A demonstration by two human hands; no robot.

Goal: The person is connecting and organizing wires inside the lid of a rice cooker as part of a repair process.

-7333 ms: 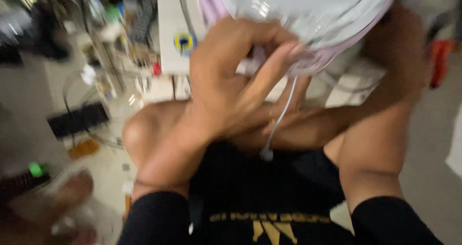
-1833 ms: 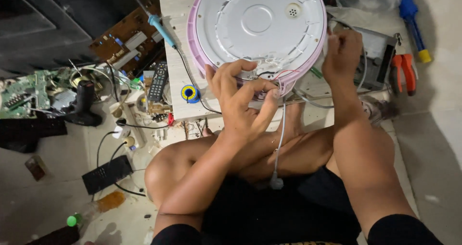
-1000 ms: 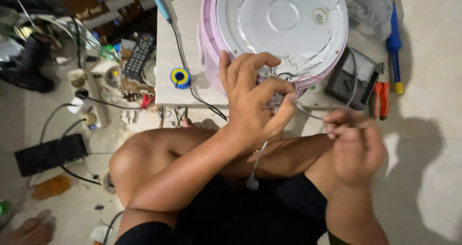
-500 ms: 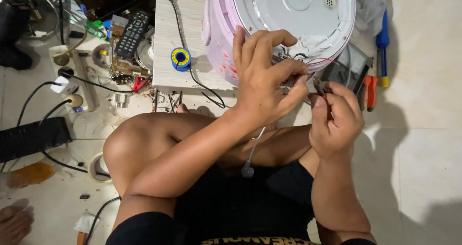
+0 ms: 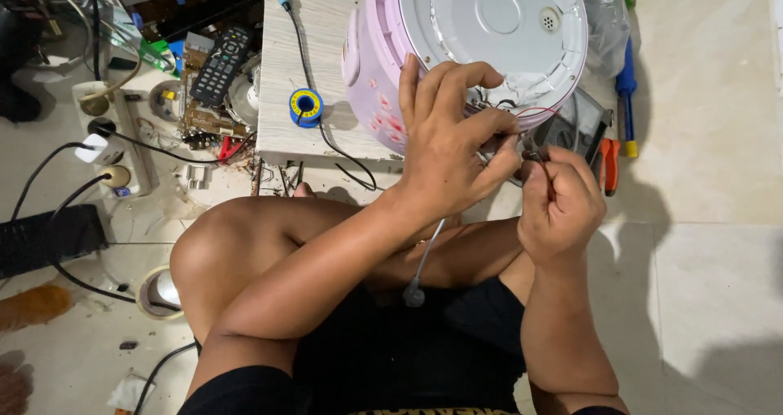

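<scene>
Grey cable [image 5: 424, 260], one length, hanging from under the left hand [image 5: 453, 150] down to the lap, ending in a small plug just above the black shorts [image 5: 408, 358].

Left hand: fingers curled, thumb and forefinger pinched together at the open underside of the cooker; what they grip is too small to tell, seemingly thin wiring.

Right hand [image 5: 563, 207]: just right of the left hand, fingertips nearly touching it, closed in a pinch on a small dark wire end [image 5: 534, 156]. A thin red wire [image 5: 538, 112] loops just above these fingers.

Pink rice cooker [image 5: 477, 44]: tipped on its side directly beyond both hands, silver base plate facing up, resting on a pale wooden board [image 5: 302, 64].

Solder spool [image 5: 306, 107], blue and yellow: on the board, left of the left hand, near.

Black cord [image 5: 326, 138]: runs across the board past the spool.

Orange-handled pliers [image 5: 609, 164]: on the floor, just right of the right hand.

Blue-handled screwdriver [image 5: 626, 97]: beyond the pliers.

Clear plastic bag [image 5: 603, 15]: beyond the screwdriver, against the cooker.

Remote control [image 5: 218, 64] and circuit board [image 5: 204, 109]: well left, past the board.

White power strip [image 5: 122, 138]: farther left.
</scene>
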